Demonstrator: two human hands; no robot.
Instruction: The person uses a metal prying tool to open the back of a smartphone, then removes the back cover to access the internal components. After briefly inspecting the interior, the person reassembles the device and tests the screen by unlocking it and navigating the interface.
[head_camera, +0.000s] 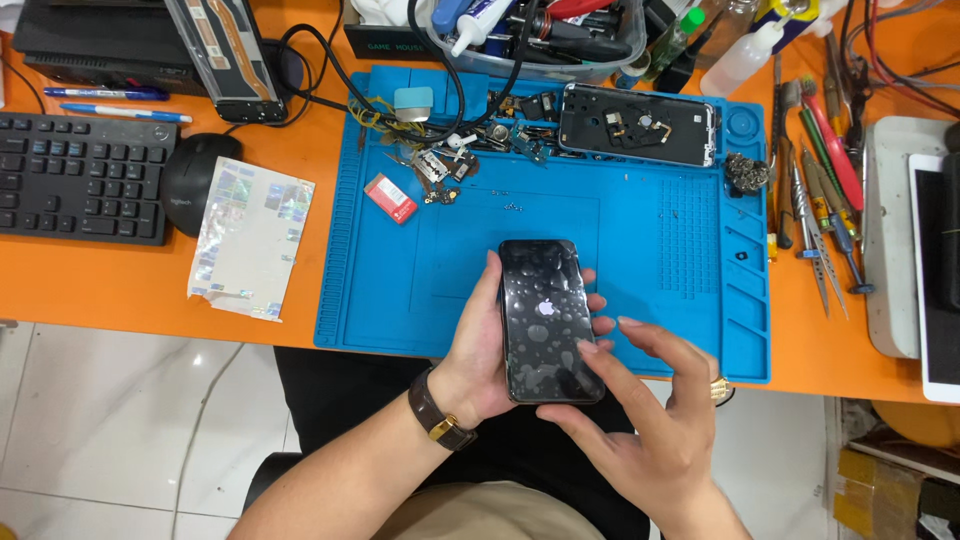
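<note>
Orange bench (120, 290) carries a blue mat (660, 250). Over the mat's near edge my left hand (480, 350) wraps around a black phone (548, 320), screen up. My right hand (650, 420) is open, holding nothing, 1 fingertip (588, 347) touching the glass.

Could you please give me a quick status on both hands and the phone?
Left hand grips black phone, screen up, above blue mat. Right hand open, fingertips at the screen's lower right. Nothing blocking.
</note>
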